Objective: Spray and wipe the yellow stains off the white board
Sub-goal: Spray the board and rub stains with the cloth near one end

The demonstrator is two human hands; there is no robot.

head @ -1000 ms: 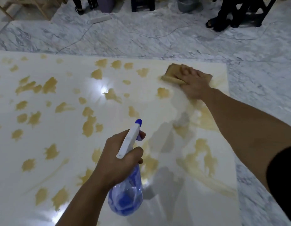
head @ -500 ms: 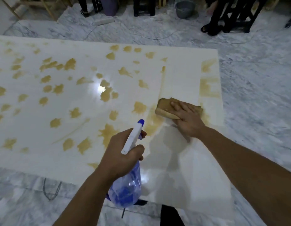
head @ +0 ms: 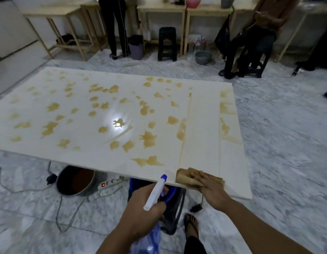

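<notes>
A large white board (head: 85,143) lies flat, covered with several yellow stains (head: 149,139). A clean strip runs down its right part, from the far edge to the near edge. At the near edge of that strip my right hand (head: 212,189) presses flat on a yellow-brown sponge (head: 184,177). My left hand (head: 142,211) grips a blue spray bottle (head: 150,239) with a white head and blue nozzle (head: 163,177), held below the board's near edge and pointing up towards it.
A metal bucket of brown liquid (head: 75,180) and a power strip (head: 111,182) sit on the marble floor under the near edge. A blue bucket (head: 139,182) and my sandalled foot (head: 191,224) are below. People, stools and wooden tables (head: 161,10) line the far wall.
My right hand has dragged the sponge from the far right corner down to the near edge, leaving a wiped strip. The view has pulled back. The left hand keeps hold of the bottle.
</notes>
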